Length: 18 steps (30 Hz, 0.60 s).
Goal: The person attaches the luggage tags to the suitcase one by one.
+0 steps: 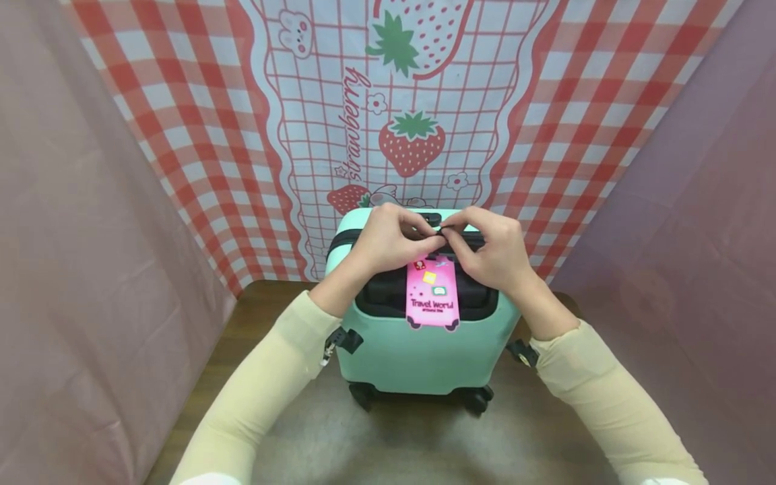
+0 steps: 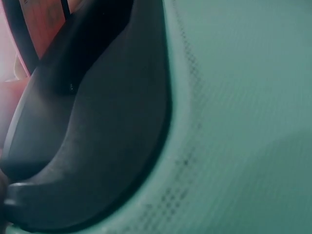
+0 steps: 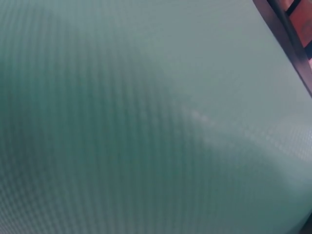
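A mint-green suitcase point(image 1: 418, 353) stands upright on its wheels in the head view. From its black top handle hangs a pink luggage tag point(image 1: 432, 293) printed "Travel World". Over the handle, my left hand point(image 1: 397, 239) and right hand point(image 1: 494, 246) meet, thumbs and index fingertips pinching the tag's thin black strap point(image 1: 441, 231) between them. The left wrist view shows the dark handle recess point(image 2: 117, 112) and the green shell close up. Mostly blurred green shell point(image 3: 146, 122) fills the right wrist view. The fingertips partly hide the strap.
Under the suitcase is a brown wooden table point(image 1: 303, 431). Behind it hangs a red-and-white checked strawberry cloth point(image 1: 418, 145). Pinkish drapes close off the left point(image 1: 109, 269) and right point(image 1: 679, 269) sides. Black caster wheels point(image 1: 479, 401) show at the suitcase's base.
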Each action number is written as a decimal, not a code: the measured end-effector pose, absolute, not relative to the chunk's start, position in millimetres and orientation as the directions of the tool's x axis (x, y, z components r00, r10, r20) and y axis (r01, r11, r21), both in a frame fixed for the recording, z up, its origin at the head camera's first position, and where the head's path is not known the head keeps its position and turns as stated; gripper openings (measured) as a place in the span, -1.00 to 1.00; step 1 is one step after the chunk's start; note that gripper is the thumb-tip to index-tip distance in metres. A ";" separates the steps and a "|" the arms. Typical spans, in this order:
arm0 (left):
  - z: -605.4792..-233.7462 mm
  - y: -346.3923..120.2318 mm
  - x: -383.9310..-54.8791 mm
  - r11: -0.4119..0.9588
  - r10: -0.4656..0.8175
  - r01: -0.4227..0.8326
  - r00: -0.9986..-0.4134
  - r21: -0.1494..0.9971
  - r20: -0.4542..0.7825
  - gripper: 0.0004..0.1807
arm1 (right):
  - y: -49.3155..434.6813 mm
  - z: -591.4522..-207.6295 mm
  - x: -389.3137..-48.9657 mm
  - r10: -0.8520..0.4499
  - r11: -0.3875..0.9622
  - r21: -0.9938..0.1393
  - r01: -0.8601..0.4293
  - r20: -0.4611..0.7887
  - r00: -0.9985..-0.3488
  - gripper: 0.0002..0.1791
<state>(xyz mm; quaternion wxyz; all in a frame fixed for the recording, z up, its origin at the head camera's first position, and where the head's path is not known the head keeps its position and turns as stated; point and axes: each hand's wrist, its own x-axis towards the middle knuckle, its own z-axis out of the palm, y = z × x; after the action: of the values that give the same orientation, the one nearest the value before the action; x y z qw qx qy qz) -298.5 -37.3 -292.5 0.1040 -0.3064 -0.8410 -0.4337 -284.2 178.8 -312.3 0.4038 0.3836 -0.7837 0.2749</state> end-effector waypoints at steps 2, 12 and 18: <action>-291.2 -38.0 -299.3 0.444 0.428 0.595 -0.798 0.670 0.425 -0.82 | 178.5 -312.1 -283.8 -0.383 0.556 -0.115 -0.823 0.843 -0.377 -0.87; -288.9 -38.8 -300.8 0.460 0.444 0.580 -0.806 0.672 0.392 -0.84 | 178.6 -311.3 -281.4 -0.386 0.558 -0.111 -0.822 0.843 -0.376 -0.85; -288.2 -38.0 -300.5 0.454 0.451 0.575 -0.807 0.680 0.381 -0.84 | 178.7 -311.0 -279.9 -0.366 0.558 -0.121 -0.821 0.852 -0.374 -0.86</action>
<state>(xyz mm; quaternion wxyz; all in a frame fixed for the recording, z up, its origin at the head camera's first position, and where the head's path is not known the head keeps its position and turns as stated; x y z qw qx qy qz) -300.5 -38.0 -288.2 0.0728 -0.3020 -0.8496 -0.4263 -279.9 178.7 -311.0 0.4107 0.3798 -0.7813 0.2769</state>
